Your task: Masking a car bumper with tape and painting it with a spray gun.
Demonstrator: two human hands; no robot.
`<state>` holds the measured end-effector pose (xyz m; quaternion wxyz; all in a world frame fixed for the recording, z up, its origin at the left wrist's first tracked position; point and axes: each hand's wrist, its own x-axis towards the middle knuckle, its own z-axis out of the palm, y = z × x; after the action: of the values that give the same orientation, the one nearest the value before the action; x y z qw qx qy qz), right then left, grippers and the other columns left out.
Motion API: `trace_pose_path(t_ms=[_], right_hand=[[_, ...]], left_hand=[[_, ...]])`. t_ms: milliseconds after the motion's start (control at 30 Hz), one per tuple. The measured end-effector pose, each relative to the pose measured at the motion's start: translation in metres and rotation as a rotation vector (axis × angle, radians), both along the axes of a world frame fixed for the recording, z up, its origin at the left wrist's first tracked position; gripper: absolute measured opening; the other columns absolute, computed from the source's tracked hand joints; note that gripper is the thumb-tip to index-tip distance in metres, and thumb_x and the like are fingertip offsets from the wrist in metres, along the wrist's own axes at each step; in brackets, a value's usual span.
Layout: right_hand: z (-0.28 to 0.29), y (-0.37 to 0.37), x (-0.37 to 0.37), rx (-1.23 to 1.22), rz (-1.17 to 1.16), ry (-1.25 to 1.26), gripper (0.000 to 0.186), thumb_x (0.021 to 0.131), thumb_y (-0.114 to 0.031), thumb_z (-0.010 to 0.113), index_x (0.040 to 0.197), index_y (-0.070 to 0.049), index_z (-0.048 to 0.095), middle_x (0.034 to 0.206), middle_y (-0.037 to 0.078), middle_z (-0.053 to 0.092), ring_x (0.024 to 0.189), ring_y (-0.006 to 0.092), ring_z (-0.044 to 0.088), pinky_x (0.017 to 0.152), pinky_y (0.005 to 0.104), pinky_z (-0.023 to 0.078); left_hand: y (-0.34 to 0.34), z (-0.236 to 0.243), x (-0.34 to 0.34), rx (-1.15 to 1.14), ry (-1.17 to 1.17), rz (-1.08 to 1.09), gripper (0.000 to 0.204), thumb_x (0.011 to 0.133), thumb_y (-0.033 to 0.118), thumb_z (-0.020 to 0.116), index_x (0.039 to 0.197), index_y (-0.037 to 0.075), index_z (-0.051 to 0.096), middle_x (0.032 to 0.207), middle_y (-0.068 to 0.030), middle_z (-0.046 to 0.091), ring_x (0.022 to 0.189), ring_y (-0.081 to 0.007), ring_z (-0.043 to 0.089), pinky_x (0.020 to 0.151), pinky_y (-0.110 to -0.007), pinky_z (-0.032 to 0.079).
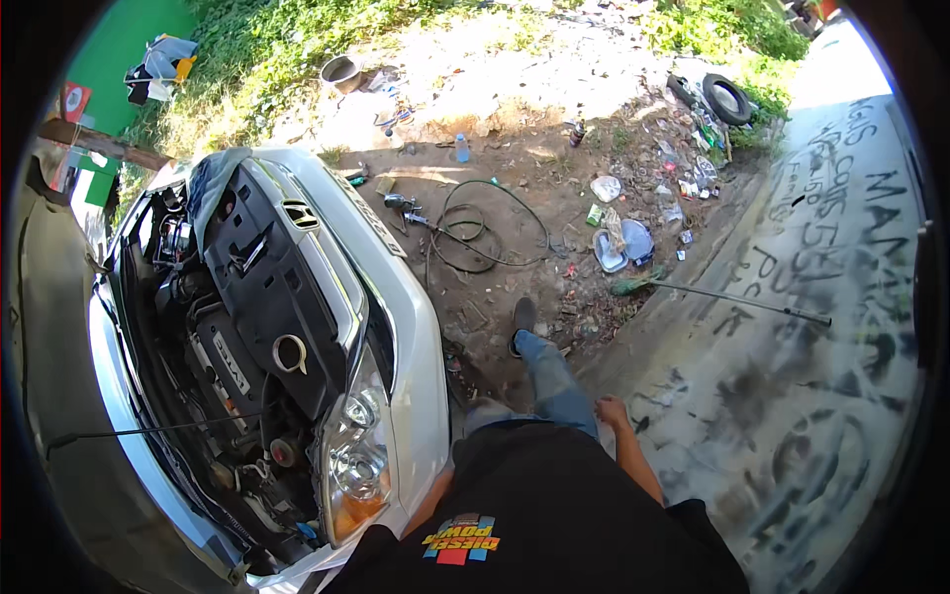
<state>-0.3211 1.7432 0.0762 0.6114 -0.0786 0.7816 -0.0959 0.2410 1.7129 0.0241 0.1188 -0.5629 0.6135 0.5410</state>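
Observation:
My right hand [611, 411] hangs beside my right thigh, over the edge of the painted concrete wall. Its fingers are loosely bent and apart, with nothing visible in them. Of my left arm only the forearm [431, 500] shows, close to the car's front corner; the left hand is hidden. To my left stands a silver car [421, 366] with its hood raised. A cream-coloured ring [290, 353] lies on the black plastic cover [262, 287] at the front of its engine bay. Farther along that cover rest dark tools [252, 249], too small to name.
A hose [495, 262] lies coiled on the dirt ahead, joined to a spray gun or air tool [401, 203]. Litter and plastic tubs [612, 252] spread to its right, near a tyre [729, 100]. A long-handled broom [732, 297] leans across the wall. A thin rod [148, 433] crosses the engine bay.

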Motion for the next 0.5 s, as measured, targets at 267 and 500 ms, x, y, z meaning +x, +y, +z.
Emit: trace_pose_path(t_ms=[267, 500], right_hand=[[0.102, -0.192, -0.21, -0.352, -0.435, 0.188, 0.025, 0.103, -0.016, 0.06, 0.124, -0.003, 0.065, 0.084, 0.009, 0.067, 0.07, 0.019, 0.067, 0.058, 0.0335, 0.054], [0.102, -0.377, -0.195, -0.332, 0.019, 0.099, 0.026, 0.103, -0.017, 0.061, 0.124, -0.003, 0.065, 0.091, 0.009, 0.069, 0.074, 0.0176, 0.069, 0.061, 0.0334, 0.055]], left_hand=[[-0.197, 0.083, -0.251, 0.144, 0.324, 0.582, 0.034, 0.101, 0.028, 0.06, 0.121, 0.003, 0.074, 0.082, -0.0031, 0.068, 0.069, -0.0101, 0.058, 0.062, -0.029, 0.048], [-0.304, 0.09, -0.307, -0.008, -0.186, 0.844, 0.046, 0.095, 0.03, 0.055, 0.124, -0.002, 0.069, 0.124, -0.0316, 0.068, 0.125, -0.046, 0.061, 0.105, -0.049, 0.047]])
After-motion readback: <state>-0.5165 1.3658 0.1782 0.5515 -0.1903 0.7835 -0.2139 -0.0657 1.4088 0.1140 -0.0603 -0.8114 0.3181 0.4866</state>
